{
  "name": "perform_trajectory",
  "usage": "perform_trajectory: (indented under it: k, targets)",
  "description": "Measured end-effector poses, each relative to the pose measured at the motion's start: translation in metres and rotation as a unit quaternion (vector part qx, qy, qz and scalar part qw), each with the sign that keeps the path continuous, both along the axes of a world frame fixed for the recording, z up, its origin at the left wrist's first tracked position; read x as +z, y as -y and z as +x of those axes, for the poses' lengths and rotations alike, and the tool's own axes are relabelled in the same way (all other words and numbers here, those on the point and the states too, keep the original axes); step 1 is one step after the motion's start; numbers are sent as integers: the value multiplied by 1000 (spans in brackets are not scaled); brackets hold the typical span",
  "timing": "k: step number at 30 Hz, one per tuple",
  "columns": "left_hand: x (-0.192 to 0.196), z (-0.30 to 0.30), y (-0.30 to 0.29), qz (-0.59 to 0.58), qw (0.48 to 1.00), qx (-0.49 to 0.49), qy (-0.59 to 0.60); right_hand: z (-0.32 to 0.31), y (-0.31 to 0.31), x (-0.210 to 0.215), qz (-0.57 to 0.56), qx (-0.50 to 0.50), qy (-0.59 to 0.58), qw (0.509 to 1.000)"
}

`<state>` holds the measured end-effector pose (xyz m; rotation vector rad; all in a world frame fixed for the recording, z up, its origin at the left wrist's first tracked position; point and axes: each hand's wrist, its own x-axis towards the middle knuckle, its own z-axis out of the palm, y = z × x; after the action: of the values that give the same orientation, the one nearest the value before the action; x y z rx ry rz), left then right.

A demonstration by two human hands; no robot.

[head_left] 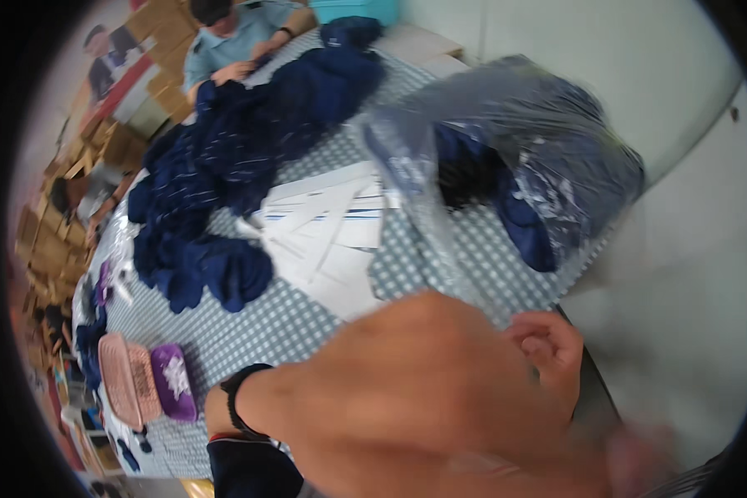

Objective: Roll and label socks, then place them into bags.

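My left hand [423, 373], with a black band on its wrist, reaches large and blurred across the lower middle. Its back faces up and its fingers are hidden or smeared. Just beyond it, my right hand [556, 357] shows curled fingers with the thumb pressed close to them. Whatever they may hold cannot be made out. Both hands are above the near edge of the table, close to a clear plastic bag [589, 124] with dark blue knitted pieces [527, 228] inside. White papers [319, 241] lie beyond my left hand on the checked tablecloth [299, 319].
A long heap of dark blue knitwear [216, 158] covers the table's far left. Pink [124, 382] and purple baskets [174, 382] stand at the left. Across the table a person [245, 46] handles dark cloth near a turquoise bin [357, 10]. Cardboard boxes [120, 145] are stacked behind.
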<state>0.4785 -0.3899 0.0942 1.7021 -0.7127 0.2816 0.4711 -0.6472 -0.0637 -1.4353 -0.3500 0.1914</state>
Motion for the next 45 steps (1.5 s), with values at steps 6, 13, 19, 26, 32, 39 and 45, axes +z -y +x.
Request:
perform_trajectory:
  k: [6,13,19,26,32,39,45]
  targets:
    - [-94,76,21,129,965,-112,-199,49,31,10,-178,-165,174,954]
    - [-228,153,117,261,940,121,-182,284,140,-22,-459,-436,379,675]
    - [-230,163,117,125,963,115,-209,324,147,3,-551,-252,50,794]
    - [-235,171,90,58,982,64,-169,318,133,0,-462,-183,-55,866]
    - [-186,154,79,247,969,14,-12,319,159,-18,-449,-191,-20,873]
    - [-225,162,73,166,979,81,-87,310,159,-20,-261,-227,-96,933]
    - [-238,154,77,131,976,107,-139,293,167,-8,-378,-236,9,895]
